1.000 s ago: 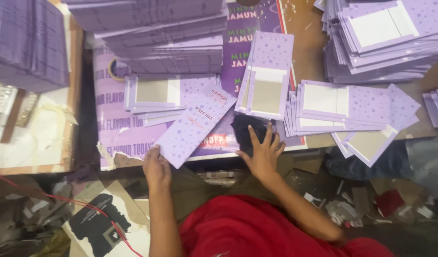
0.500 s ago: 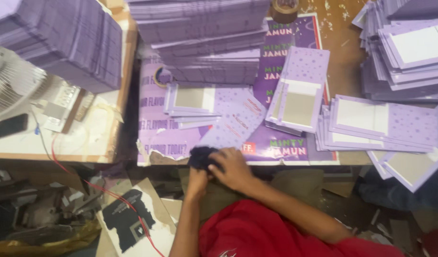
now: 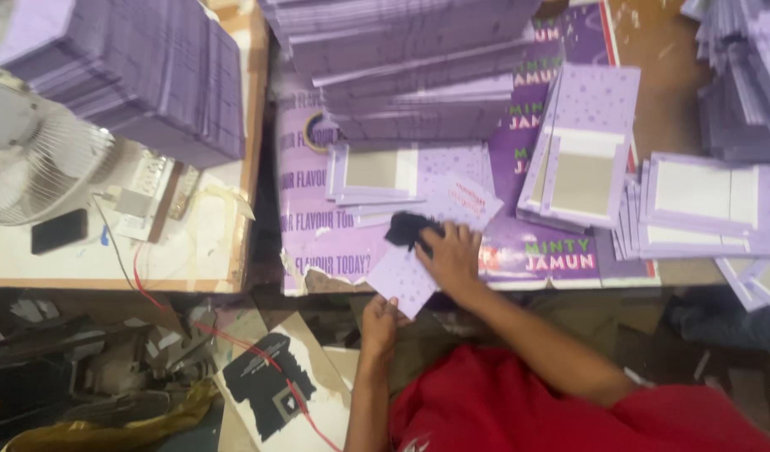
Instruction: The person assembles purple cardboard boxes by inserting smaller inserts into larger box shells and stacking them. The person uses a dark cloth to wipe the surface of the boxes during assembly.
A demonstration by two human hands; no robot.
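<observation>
Pressing dark cloth [image 3: 410, 229] onto card [image 3: 427, 251] again.

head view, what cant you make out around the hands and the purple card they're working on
- Dark cloth, head view: motion blur and the right hand over it hide its shape and how it is gripped.
- Purple card: the right hand covers its middle.
- Left hand: its fingertips sit at the card's near edge, too blurred to tell a pinch from a touch.
- Card stacks: cut off by the right frame edge.
</observation>
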